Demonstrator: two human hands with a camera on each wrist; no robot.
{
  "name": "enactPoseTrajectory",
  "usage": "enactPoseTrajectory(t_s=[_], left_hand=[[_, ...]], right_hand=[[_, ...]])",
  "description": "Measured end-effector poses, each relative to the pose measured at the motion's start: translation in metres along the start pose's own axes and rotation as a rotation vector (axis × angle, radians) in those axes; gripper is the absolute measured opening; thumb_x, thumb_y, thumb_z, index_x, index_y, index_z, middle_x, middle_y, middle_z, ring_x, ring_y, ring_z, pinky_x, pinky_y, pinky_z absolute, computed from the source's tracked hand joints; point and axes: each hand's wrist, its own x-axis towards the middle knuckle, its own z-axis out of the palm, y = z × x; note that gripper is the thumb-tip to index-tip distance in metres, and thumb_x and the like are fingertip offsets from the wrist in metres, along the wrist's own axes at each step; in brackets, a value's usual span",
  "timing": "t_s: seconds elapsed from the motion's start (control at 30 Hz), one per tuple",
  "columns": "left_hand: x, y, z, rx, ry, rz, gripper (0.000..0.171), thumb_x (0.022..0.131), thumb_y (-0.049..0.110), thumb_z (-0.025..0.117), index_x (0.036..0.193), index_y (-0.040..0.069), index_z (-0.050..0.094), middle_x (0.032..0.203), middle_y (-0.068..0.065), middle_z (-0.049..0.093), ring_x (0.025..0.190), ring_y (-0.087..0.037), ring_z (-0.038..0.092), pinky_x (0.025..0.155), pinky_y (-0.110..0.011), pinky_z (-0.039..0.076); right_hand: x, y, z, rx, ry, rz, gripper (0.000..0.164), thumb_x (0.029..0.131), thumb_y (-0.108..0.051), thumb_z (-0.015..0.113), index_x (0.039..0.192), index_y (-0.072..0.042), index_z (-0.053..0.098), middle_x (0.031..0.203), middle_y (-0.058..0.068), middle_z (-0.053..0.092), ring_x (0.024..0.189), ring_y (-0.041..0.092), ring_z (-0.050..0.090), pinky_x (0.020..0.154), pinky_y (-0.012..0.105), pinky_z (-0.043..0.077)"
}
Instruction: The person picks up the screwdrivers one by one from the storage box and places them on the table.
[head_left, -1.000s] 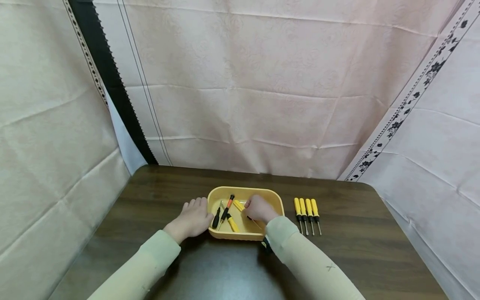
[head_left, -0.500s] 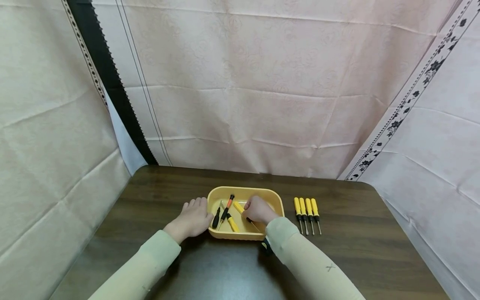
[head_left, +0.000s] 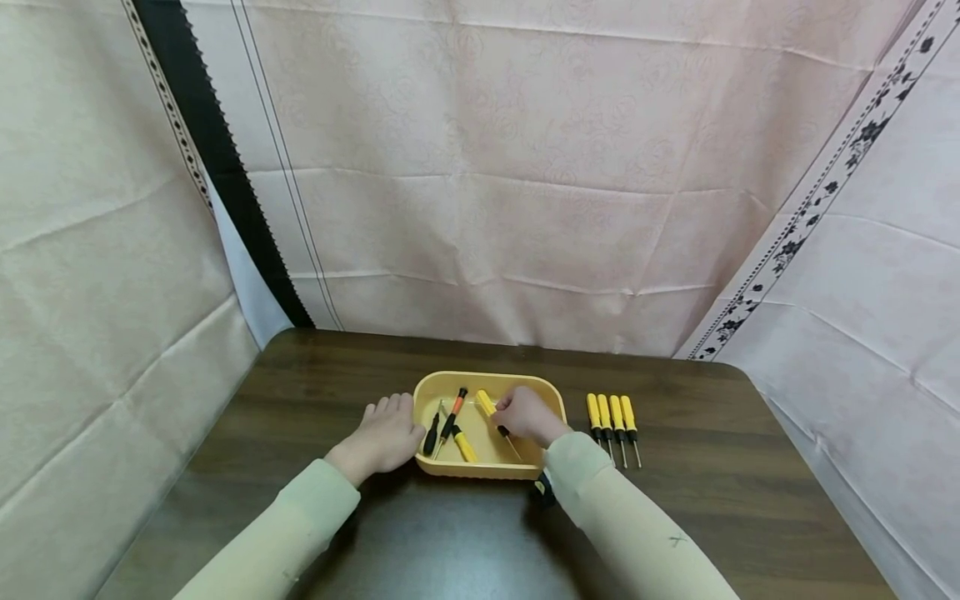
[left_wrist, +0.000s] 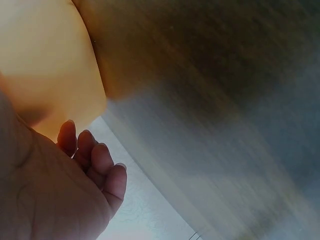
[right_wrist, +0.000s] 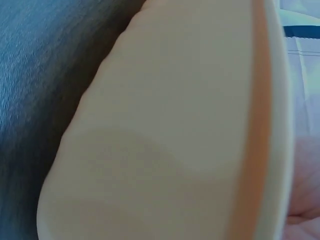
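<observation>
In the head view my right hand (head_left: 531, 417) reaches over the right side of a yellow plastic tray (head_left: 487, 471). Its thumb and fingers pinch a yellow-and-black screwdriver (head_left: 485, 402) by the handle, the shaft slanting toward the tray's front. My left hand (head_left: 384, 437) rests against the tray's left end, fingers extended and thumb at the rim. Left of the pinched tool lie an orange-and-black screwdriver (head_left: 455, 408), a dark-handled one (head_left: 431, 437) and another yellow-handled one (head_left: 465, 446). The tray's outer wall (right_wrist: 165, 100) hides most of the right hand in the right wrist view.
To the right of the tray, several yellow-handled screwdrivers (head_left: 617, 412) lie side by side on the dark wooden table (head_left: 712, 467), shafts toward me. Pale patterned cloth (head_left: 480, 225) hangs behind the table and on both sides.
My right hand has shifted slightly right, and the pinched screwdriver has turned steeper, its handle end moving right and farther away. My left hand stays against the tray.
</observation>
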Motion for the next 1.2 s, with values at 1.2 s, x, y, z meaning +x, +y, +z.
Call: enactPoseTrajectory(t_s=[1.2], left_hand=[[0.003,-0.003,0.004,-0.02,0.009,0.003,0.036,0.097,0.035,0.041,0.115,0.005,0.044,0.095,-0.006,0.041,0.086,-0.024,0.036,0.076,-0.04,0.028]], right_hand=[[-0.007,0.009,-0.017,0.399,0.06,-0.031,0.029,0.095,-0.022,0.061,0.113,0.001,0.064,0.106,0.015,0.064,0.083,0.02,0.062,0.072,0.033,0.053]])
